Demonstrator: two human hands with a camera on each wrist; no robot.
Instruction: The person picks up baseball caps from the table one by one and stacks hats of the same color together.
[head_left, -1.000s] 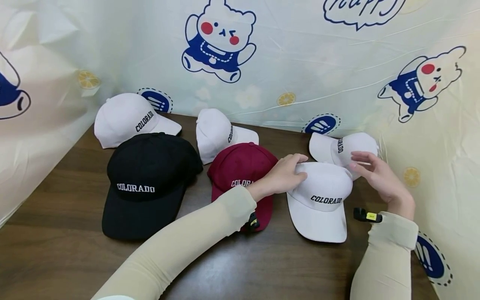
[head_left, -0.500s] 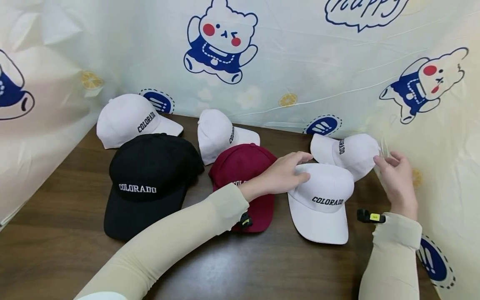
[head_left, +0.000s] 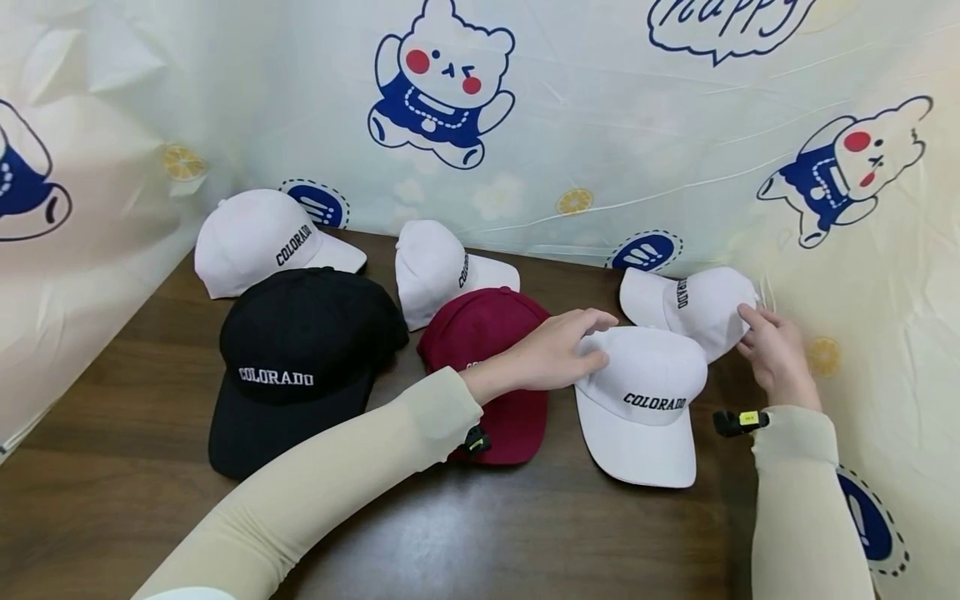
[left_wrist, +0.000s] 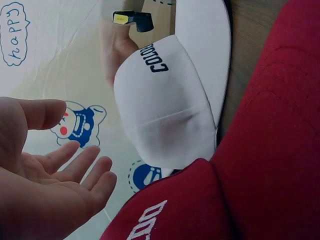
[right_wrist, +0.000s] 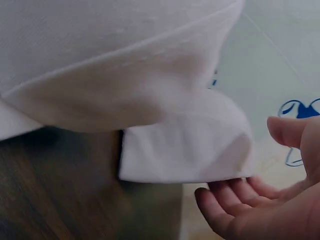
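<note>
My left hand (head_left: 555,348) hovers over the maroon cap (head_left: 495,325) and beside the crown of the front white cap (head_left: 637,375). The left wrist view shows its fingers (left_wrist: 75,160) loosely spread, with nothing held. At the far right, my right hand (head_left: 776,350) reaches the back of another white cap (head_left: 708,308), whose brim points left. In the right wrist view, fingers (right_wrist: 232,200) touch that cap's lower rim (right_wrist: 200,175) from below, while the thumb stands apart. Black COLORADO lettering marks both white caps.
A black cap (head_left: 300,358) lies at the left, with a white cap (head_left: 247,237) behind it. One more white cap (head_left: 427,271) sits behind the maroon one. Printed sheeting (head_left: 570,125) walls the back and sides of the brown wooden table (head_left: 487,542).
My right hand moved right around the far white cap, then in against its back rim. My left hand drifted slightly left. The caps stay in place.
</note>
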